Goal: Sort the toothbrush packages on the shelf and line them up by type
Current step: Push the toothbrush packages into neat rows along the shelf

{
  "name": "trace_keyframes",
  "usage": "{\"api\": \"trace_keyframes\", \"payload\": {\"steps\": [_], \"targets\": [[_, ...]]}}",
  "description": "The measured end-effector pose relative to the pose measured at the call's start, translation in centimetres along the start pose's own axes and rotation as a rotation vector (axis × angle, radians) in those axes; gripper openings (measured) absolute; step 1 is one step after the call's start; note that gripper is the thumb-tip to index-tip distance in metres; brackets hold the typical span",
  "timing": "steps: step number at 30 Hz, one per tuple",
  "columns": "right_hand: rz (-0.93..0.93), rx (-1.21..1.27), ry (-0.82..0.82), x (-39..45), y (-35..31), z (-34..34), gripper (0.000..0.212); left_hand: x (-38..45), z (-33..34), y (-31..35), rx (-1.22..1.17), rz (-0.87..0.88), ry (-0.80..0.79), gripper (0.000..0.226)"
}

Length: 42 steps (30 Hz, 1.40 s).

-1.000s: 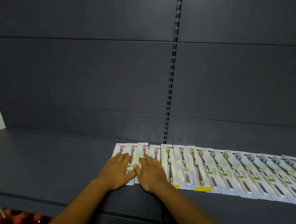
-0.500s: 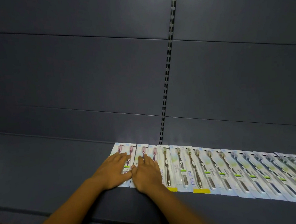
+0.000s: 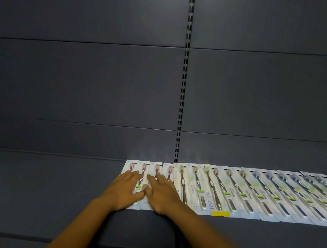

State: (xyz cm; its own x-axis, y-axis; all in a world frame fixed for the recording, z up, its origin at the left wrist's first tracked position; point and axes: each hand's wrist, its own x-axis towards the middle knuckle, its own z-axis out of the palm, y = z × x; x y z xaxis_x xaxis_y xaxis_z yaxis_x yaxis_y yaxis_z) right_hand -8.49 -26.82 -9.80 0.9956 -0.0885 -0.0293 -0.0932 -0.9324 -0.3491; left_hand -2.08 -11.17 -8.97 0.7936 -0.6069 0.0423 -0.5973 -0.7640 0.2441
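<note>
Both hands, the left hand (image 3: 123,192) and the right hand (image 3: 161,194), lay flat with fingers straight on the glossy white pink-brush toothbrush packages (image 3: 143,175). These formed the left end of an overlapping row of long blister cards on the matte dark-grey metal shelf (image 3: 53,189), bare leftward.

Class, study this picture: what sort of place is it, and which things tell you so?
Probably a shop aisle: a dark metal shelf with a slotted upright in its back panel, and a row of carded toothbrush packages with printed labels.
</note>
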Motion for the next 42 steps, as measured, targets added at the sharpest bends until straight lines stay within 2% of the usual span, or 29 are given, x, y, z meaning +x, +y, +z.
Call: {"api": "trace_keyframes", "payload": {"steps": [6, 10, 14, 21, 31, 42], "targets": [[-0.064, -0.037, -0.016, -0.6, 1.0, 0.1, 0.071, -0.5, -0.2, 0.3, 0.025, -0.006, -0.023, 0.076], [-0.120, -0.016, -0.030, -0.7, 1.1, -0.1, 0.076, -1.0, -0.3, -0.4, 0.019, -0.012, -0.056, 0.091], [-0.137, -0.004, -0.043, -0.5, 1.6, -0.8, 0.076, -0.8, -0.2, -0.8, 0.000, -0.035, -0.045, 0.079], [-0.116, -0.005, -0.062, -0.5, 1.8, -1.2, 0.079, -0.3, 0.2, 0.0, 0.026, -0.046, 0.001, 0.083], [-0.078, -0.066, -0.081, 0.1, 2.0, -1.5, 0.077, 0.6, 0.5, -0.1, 0.037, -0.034, -0.020, 0.080], [-0.055, -0.005, -0.067, 0.5, 1.7, -1.6, 0.077, 0.5, -0.3, 0.1, 0.000, -0.035, 0.006, 0.073]]}}
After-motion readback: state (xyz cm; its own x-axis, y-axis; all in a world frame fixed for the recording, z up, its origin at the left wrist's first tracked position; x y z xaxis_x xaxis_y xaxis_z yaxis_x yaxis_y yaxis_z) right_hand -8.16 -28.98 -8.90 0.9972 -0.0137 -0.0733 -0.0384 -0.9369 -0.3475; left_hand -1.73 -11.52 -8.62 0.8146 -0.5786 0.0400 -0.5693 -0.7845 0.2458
